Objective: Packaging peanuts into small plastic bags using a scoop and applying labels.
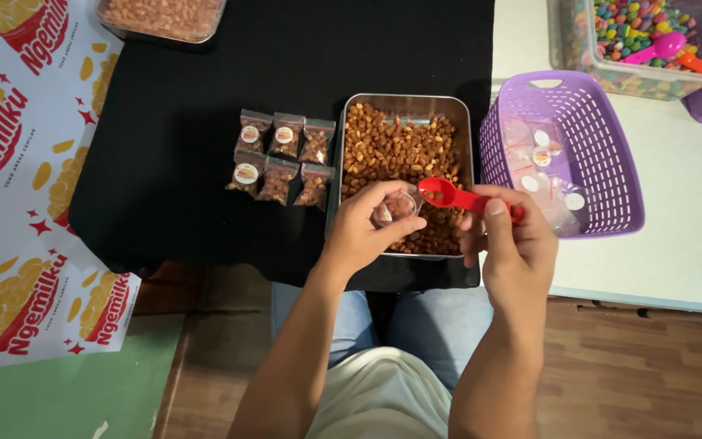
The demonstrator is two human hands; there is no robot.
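My left hand [365, 229] holds a small clear plastic bag [396, 206] open over the near edge of a metal tray [337, 175] full of brown coated nuts. My right hand [507, 240] grips a red plastic scoop [447, 193] by its handle, with the bowl right at the bag's mouth. Both hands hover over the tray's near end. To the left of the tray, several small filled and sealed snack bags [282, 157] lie in two rows on the black cloth [205, 97].
A purple plastic basket [603, 175] with empty clear bags stands right of the tray on a white table [692, 228]. A clear tub of colourful candies [635, 41] with pink and orange scoops sits at the back right. Another tub of nuts [160, 18] is at the back left. Printed paper [18, 162] covers the left.
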